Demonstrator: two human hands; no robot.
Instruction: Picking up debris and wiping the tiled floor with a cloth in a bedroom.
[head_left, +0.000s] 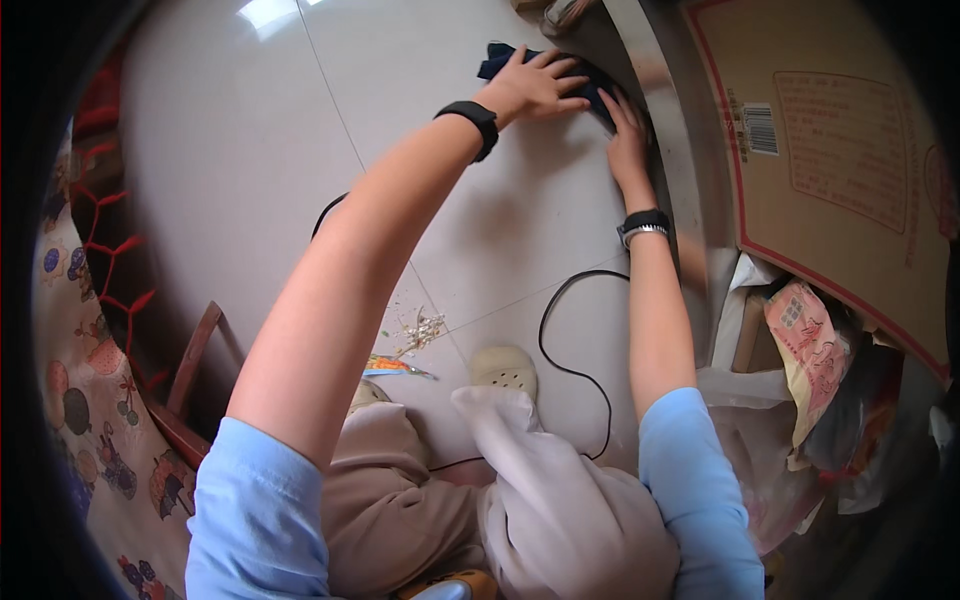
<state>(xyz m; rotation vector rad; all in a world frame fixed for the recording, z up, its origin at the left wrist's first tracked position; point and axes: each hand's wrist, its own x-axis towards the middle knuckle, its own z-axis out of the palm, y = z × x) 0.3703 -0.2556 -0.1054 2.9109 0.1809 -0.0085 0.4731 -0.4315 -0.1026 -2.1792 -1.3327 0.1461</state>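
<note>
Both arms stretch forward to a crumpled dark navy cloth (499, 61) on the pale tiled floor. My left hand (536, 86) lies on the cloth with its fingers spread wide; a black band circles that wrist. Beside it, my right hand (628, 135) touches the cloth's right end with extended fingers, close to the pale low ledge (664, 120). A black band and a silver bracelet are on the right wrist. The hands cover much of the cloth.
Small debris (421, 331) and a colourful wrapper (394, 367) lie near my beige clog (502, 367). A black cable (541, 322) loops across the tiles. Cardboard box (817, 150) and plastic bags (750, 420) stand right; a reddish-brown chair-like frame (195, 360) and patterned fabric (105, 420) are left.
</note>
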